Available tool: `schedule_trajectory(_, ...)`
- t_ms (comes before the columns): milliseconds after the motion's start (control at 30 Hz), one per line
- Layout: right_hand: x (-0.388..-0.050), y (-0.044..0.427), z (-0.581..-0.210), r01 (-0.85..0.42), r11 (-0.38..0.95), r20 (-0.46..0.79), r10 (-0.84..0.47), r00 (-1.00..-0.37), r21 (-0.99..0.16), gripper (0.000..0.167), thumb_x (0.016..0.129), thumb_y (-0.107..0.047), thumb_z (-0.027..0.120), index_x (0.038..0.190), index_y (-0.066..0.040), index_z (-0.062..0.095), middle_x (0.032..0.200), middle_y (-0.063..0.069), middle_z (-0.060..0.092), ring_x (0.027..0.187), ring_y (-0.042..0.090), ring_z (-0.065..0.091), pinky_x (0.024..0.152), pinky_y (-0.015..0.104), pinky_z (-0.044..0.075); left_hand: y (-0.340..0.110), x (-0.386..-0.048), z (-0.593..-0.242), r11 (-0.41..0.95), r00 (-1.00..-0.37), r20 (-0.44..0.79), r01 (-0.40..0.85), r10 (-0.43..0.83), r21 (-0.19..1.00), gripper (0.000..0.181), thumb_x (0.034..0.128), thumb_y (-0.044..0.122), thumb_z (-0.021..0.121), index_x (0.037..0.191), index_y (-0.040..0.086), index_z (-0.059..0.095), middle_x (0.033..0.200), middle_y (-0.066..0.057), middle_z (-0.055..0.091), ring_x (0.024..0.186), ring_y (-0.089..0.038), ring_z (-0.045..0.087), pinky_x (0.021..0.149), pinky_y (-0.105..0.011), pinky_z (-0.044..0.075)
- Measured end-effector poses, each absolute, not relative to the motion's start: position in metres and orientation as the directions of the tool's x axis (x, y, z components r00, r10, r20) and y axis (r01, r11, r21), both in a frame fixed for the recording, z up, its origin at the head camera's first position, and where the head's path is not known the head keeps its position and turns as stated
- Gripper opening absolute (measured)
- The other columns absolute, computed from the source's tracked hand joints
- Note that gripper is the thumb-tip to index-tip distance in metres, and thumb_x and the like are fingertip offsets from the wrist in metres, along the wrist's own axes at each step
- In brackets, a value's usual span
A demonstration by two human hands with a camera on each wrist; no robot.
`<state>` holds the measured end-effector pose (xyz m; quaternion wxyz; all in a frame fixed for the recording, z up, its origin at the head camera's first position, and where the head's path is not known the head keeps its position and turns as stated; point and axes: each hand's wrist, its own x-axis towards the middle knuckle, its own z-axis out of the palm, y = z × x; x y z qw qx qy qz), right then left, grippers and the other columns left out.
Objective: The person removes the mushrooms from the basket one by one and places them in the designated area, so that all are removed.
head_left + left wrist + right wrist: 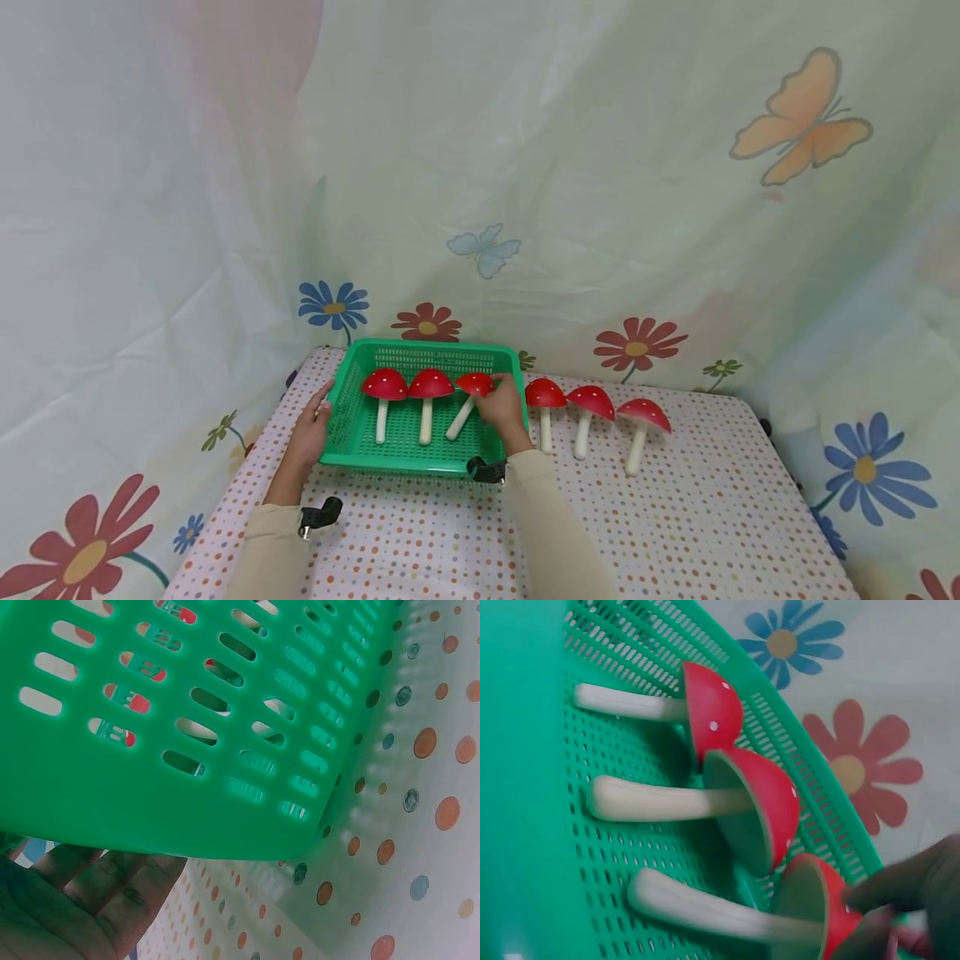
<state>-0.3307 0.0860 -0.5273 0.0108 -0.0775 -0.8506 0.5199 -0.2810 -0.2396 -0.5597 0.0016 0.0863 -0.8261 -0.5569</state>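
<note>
Three red-capped toy mushrooms lie in a green basket (375, 461): a left one (386, 385), a middle one (431, 383) and a tilted right one (461, 417). My right hand (504, 410) pinches the cap of the right one; in the right wrist view, blurred fingers (900, 889) touch that mushroom's cap (810, 900), its pale stem lying over the basket floor. At the basket's left rim is my left hand (309, 429). The left wrist view has its fairly straight fingers (112, 881) against the basket's edge (172, 832), tips hidden behind it.
Three more mushrooms lie in a row on the dotted table right of the basket: a near one (546, 396), a second (591, 402) and a far-right one (643, 414). A cloth backdrop (570, 250) printed with flowers and butterflies hangs behind the table (712, 500).
</note>
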Motion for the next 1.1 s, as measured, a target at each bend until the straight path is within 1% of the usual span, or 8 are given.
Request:
schedule_trajectory(133, -0.329, 0.079, -0.529, 0.181, 0.606, -0.109, 0.154, -0.982, -0.774, 0.065, 0.085, 0.002, 0.065, 0.14, 0.011, 0.031, 0.106, 0.03, 0.064, 0.053, 0.025, 0.067, 0.046, 0.031, 0.054, -0.239, -0.281, -0.56, 0.363, -0.987, -0.088, -0.132, -0.136, 0.922, 0.05, 0.1094, 0.033, 0.027, 0.158, 0.031, 0.02, 0.166, -0.016, 0.011, 0.15, -0.044, 0.014, 0.116, -0.065, 0.016)
schedule_trajectory(300, -0.329, 0.074, -0.528, 0.243, 0.675, -0.186, 0.156, -0.97, -0.697, 0.083, 0.089, 0.004, 0.062, 0.151, 0.014, 0.008, 0.088, 0.026, 0.067, 0.048, 0.022, 0.065, 0.044, 0.029, 0.053, -0.24, -0.282, -0.56, 0.366, -0.986, -0.08, -0.128, -0.144, 0.922, 0.049, 0.1093, 0.033, 0.026, 0.158, 0.031, 0.02, 0.166, -0.016, 0.012, 0.15, -0.044, 0.014, 0.117, -0.065, 0.016)
schedule_trajectory(467, -0.331, 0.07, -0.529, 0.289, 0.673, -0.236, 0.172, -0.956, -0.681, 0.084, 0.092, 0.006, 0.059, 0.152, 0.012, 0.001, 0.078, 0.023, 0.066, 0.061, 0.033, 0.071, 0.054, 0.039, 0.058, -0.239, -0.281, -0.56, 0.374, -0.984, -0.096, -0.146, -0.148, 0.916, 0.049, 0.1092, 0.035, 0.024, 0.158, 0.032, 0.019, 0.166, -0.016, 0.01, 0.15, -0.045, 0.013, 0.117, -0.065, 0.015)
schedule_trajectory(600, -0.334, 0.07, -0.532, 0.313, 0.664, -0.256, 0.185, -0.949, -0.679, 0.083, 0.092, 0.005, 0.059, 0.152, 0.01, 0.002, 0.079, 0.023, 0.064, 0.067, 0.036, 0.072, 0.059, 0.042, 0.059, -0.239, -0.281, -0.56, 0.37, -0.985, -0.097, -0.144, -0.143, 0.918, 0.049, 0.1093, 0.034, 0.024, 0.158, 0.032, 0.019, 0.166, -0.016, 0.01, 0.15, -0.045, 0.013, 0.117, -0.065, 0.015)
schedule_trajectory(733, -0.337, 0.07, -0.533, 0.305, 0.688, -0.244, 0.188, -0.951, -0.658, 0.082, 0.09, 0.005, 0.062, 0.15, 0.011, 0.007, 0.08, 0.023, 0.065, 0.064, 0.034, 0.072, 0.052, 0.038, 0.058, -0.24, -0.281, -0.56, 0.363, -0.985, -0.097, -0.144, -0.144, 0.92, 0.049, 0.1095, 0.033, 0.025, 0.158, 0.032, 0.02, 0.166, -0.015, 0.01, 0.15, -0.045, 0.013, 0.117, -0.065, 0.015)
schedule_trajectory(833, -0.337, 0.069, -0.533, 0.282, 0.717, -0.214, 0.187, -0.959, -0.637, 0.08, 0.089, 0.005, 0.063, 0.149, 0.012, 0.011, 0.083, 0.023, 0.066, 0.063, 0.031, 0.07, 0.052, 0.037, 0.057, -0.24, -0.281, -0.56, 0.366, -0.984, -0.099, -0.146, -0.145, 0.919, 0.049, 0.1096, 0.032, 0.025, 0.158, 0.032, 0.02, 0.166, -0.015, 0.011, 0.15, -0.045, 0.013, 0.117, -0.065, 0.016)
schedule_trajectory(1033, -0.34, 0.071, -0.534, 0.188, 0.785, -0.081, 0.174, -0.981, -0.591, 0.065, 0.092, 0.001, 0.059, 0.145, 0.017, 0.025, 0.1, 0.027, 0.069, 0.082, 0.031, 0.069, 0.076, 0.044, 0.06, -0.239, -0.282, -0.56, 0.369, -0.983, -0.103, -0.153, -0.15, 0.917, 0.049, 0.1095, 0.033, 0.026, 0.158, 0.033, 0.02, 0.166, -0.016, 0.011, 0.15, -0.046, 0.015, 0.116, -0.066, 0.016)
schedule_trajectory(1100, -0.342, 0.071, -0.535, 0.166, 0.795, -0.047, 0.171, -0.984, -0.583, 0.059, 0.093, 0.0, 0.06, 0.141, 0.017, 0.031, 0.104, 0.028, 0.069, 0.088, 0.033, 0.07, 0.081, 0.045, 0.059, -0.239, -0.282, -0.56, 0.367, -0.983, -0.102, -0.152, -0.15, 0.918, 0.049, 0.1096, 0.032, 0.026, 0.158, 0.033, 0.021, 0.166, -0.016, 0.011, 0.15, -0.046, 0.015, 0.116, -0.066, 0.016)
